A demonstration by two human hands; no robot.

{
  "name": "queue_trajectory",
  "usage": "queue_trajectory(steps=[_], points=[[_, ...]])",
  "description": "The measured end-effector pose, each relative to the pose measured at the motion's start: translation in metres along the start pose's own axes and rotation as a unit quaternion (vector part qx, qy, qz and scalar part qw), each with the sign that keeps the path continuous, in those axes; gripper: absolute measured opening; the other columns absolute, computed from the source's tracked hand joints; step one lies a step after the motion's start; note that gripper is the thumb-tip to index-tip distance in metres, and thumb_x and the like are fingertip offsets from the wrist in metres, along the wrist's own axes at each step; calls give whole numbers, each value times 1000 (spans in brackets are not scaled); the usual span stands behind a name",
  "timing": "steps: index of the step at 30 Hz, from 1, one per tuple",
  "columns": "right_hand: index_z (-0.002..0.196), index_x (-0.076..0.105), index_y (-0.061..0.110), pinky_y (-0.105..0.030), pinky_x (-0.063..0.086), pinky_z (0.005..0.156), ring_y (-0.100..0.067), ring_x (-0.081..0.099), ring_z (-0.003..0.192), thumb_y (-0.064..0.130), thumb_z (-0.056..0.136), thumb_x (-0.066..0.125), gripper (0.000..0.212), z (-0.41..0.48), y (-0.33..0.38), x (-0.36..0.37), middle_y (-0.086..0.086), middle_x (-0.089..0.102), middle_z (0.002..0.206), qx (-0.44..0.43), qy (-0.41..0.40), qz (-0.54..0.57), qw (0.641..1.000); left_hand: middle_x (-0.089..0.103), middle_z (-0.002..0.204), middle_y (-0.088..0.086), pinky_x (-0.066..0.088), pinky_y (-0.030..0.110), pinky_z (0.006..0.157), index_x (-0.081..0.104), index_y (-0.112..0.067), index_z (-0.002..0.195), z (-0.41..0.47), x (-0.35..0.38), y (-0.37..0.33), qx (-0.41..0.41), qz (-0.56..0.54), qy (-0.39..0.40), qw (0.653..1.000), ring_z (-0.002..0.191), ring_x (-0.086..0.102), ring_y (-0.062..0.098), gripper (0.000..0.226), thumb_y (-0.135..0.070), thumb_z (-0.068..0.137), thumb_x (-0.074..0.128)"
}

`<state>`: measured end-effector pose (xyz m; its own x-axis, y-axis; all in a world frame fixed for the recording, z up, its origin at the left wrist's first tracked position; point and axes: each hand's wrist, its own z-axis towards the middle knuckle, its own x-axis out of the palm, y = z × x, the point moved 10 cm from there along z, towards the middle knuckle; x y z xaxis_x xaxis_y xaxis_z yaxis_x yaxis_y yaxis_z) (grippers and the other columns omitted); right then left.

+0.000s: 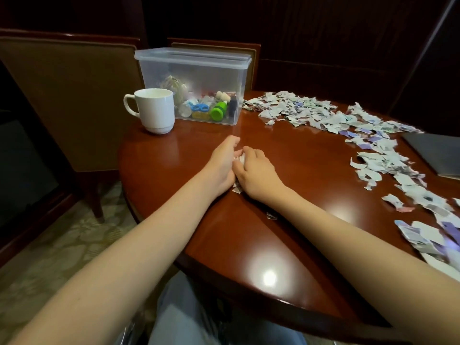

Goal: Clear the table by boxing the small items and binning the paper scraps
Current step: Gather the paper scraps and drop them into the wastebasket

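Boxing looks done: small items sit inside the clear box at the far side of the counter, lid on top, and I see no loose items left outside it. Paper is barely started. Left hand and right hand are pressed together mid-counter with a small wad of scraps between them. The right fingers are curled over the wad. The left hand stands on its edge with its fingers cupped round the other side, looser. Most of the wad is hidden, with only bits of white showing at the top and at the heel of the hands. The bulk of the scraps lies in a long band from just beside the box round the right side of the counter, well apart from the hands. No bin in view, so nothing is visibly binned. My read: most of the job is left, many gather-and-dump rounds. Counts: one box, one lid, one white mug just left of the box, one dark folder at the right edge, two chairs behind. One stray scrap lies beside the right forearm. Scraps are far too many to count. Box contents are a jumble, one green bottle clear, the rest uncountable through the wall.
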<state>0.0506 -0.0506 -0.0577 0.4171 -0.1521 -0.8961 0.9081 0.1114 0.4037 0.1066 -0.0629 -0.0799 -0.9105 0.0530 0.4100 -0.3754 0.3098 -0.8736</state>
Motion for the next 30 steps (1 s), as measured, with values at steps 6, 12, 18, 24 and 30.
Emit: queue_trajectory(steps=[6, 12, 18, 24, 30], points=[[132, 47, 5, -36, 35, 94, -36, 42, 119, 29, 96, 42, 44, 31, 2, 1, -18, 45, 128, 19, -31, 15, 999, 52, 129, 20, 46, 32, 80, 39, -7, 132, 3, -7, -10, 10, -3, 4, 1000, 103, 57, 25, 38, -25, 98, 38], [109, 60, 2, -29, 34, 71, -33, 55, 100, 18, 92, 44, 28, 30, 2, -9, -18, 61, 111, 0, -51, 33, 998, 54, 111, 19, 46, 30, 79, 32, -7, 139, 0, -11, -15, 25, 10, -1, 1000, 96, 58, 24, 44, -25, 99, 36], [52, 28, 13, -33, 21, 50, -24, 37, 68, 17, 90, 46, 43, 28, -18, -27, -6, 37, 60, 30, -102, 75, 992, 43, 134, 1, 32, 27, 95, 34, -19, 140, -8, -28, -39, 156, 390, -78, 904, 125, 41, 17, 47, -32, 96, 43], [50, 26, 14, -29, 19, 47, -13, 25, 48, 21, 89, 49, 46, 27, -52, -42, -1, 31, 51, 69, -128, 125, 981, 5, 159, -2, 6, 43, 119, -3, -42, 147, -23, 0, 7, 65, 606, 147, 779, 147, 0, 23, 130, -75, 41, 63], [52, 30, 13, -30, 20, 46, -13, 29, 47, 26, 89, 50, 44, 30, -57, -42, -1, 35, 50, 63, -135, 117, 982, -8, 159, -3, -10, 37, 117, -17, -34, 147, -29, 7, 12, 95, 703, 145, 689, 146, -12, 15, 129, -59, 60, 76]])
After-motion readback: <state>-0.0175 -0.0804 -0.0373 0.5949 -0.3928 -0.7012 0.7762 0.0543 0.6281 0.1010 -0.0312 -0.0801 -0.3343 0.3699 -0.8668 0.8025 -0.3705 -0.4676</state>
